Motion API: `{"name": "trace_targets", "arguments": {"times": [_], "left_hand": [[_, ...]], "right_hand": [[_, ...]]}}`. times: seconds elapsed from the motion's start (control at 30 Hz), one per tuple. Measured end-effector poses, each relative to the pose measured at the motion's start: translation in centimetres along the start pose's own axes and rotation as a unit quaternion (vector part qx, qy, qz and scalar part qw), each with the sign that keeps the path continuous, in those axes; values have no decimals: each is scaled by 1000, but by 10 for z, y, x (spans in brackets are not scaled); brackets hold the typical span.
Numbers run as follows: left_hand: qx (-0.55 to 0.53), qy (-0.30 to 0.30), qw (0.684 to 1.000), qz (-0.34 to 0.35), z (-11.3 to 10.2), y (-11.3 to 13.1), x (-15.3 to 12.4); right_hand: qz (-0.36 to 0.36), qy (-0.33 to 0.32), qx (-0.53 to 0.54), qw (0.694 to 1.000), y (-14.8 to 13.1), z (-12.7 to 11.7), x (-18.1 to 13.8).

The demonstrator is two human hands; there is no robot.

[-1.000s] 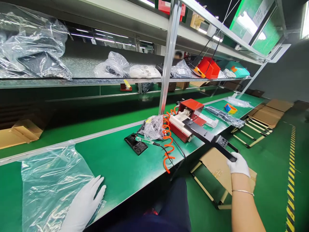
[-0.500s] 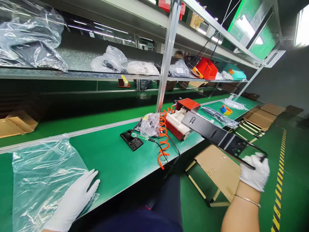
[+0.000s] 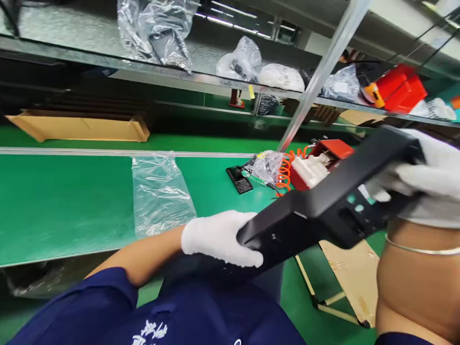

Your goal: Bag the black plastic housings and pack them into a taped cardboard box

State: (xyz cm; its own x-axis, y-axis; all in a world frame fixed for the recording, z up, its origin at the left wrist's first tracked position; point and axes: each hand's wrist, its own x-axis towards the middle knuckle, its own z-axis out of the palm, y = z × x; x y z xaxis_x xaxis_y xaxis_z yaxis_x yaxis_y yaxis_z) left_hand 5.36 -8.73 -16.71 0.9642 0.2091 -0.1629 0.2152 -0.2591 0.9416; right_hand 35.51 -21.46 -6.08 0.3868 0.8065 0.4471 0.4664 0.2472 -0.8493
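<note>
A long black panel with raised sides and cut-outs (image 3: 305,211) is held slanting in front of my body, over the bench's front edge. My left hand (image 3: 223,238), in a white glove, grips its lower left end with the thumb on the near side. At the upper right, my right hand (image 3: 427,182), also gloved, is closed around the other end, its fingers reaching through an opening. A flat clear plastic bag (image 3: 161,196) lies on the green bench (image 3: 72,201), apart from both hands.
A red box with white material (image 3: 312,170) stands on the bench beside a coiled orange hose (image 3: 283,172). A small black tray (image 3: 239,180) lies left of it. Bagged parts rest on the shelf (image 3: 223,81) above. A cardboard-topped stand (image 3: 352,278) is at lower right.
My left hand has left the plastic bag and taken hold of the black panel. The right hand has brought the panel close and turned it. My view has swung left.
</note>
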Motion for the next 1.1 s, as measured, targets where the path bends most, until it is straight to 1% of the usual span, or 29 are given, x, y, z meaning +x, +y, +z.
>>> {"name": "trace_targets", "arguments": {"times": [0.03,0.07,0.1,0.13,0.17,0.2,0.23,0.27,0.3,0.33,0.37,0.4,0.43,0.5,0.53,0.57,0.63,0.73,0.93,1.0,1.1], "left_hand": [[-61,16,998,-7,3,-6,1],[-120,56,991,0,4,-15,2],[-172,114,978,18,3,-24,1],[-217,182,958,41,1,-33,0],[-257,255,930,64,-3,-43,-2],[-291,329,895,83,-8,-52,-4],[-318,404,852,95,-15,-61,-6],[-339,476,805,105,-22,-69,-8],[-353,537,757,115,-29,-76,-10],[-358,588,715,122,-35,-83,-11],[-355,629,679,127,-41,-90,-13],[-350,657,655,131,-45,-96,-14],[-345,675,638,135,-48,-101,-15],[-341,693,619,140,-48,-108,-18],[-338,701,612,143,-47,-111,-19],[-337,705,607,148,-45,-113,-21],[-347,699,603,165,-42,-116,-24],[-372,680,606,181,-39,-118,-25],[-339,715,598,125,-43,-119,-21],[-324,729,590,125,-45,-119,-20],[-275,764,565,146,-47,-119,-19]], "right_hand": [[9,-43,18,999,-1,16,19],[9,-60,32,998,1,33,34],[-2,-49,35,998,5,49,44],[-21,-15,29,999,11,66,48],[-33,14,25,999,19,84,46],[-36,30,23,999,29,103,38],[-26,30,24,999,41,123,26],[-2,4,39,999,52,144,10],[31,-40,41,998,64,166,-7],[80,-103,42,991,76,190,-25],[125,-177,46,975,86,214,-42],[143,-222,42,964,95,238,-57],[137,-239,19,961,102,260,-70],[113,-216,-35,969,111,296,-86],[100,-203,-52,973,113,309,-89],[91,-194,-61,975,114,318,-90],[79,-194,-60,976,115,326,-89],[62,-184,-67,979,118,324,-86],[45,-200,-66,977,128,314,-84],[14,-167,-67,984,128,311,-86],[-81,-83,-115,987,124,314,-91]]}}
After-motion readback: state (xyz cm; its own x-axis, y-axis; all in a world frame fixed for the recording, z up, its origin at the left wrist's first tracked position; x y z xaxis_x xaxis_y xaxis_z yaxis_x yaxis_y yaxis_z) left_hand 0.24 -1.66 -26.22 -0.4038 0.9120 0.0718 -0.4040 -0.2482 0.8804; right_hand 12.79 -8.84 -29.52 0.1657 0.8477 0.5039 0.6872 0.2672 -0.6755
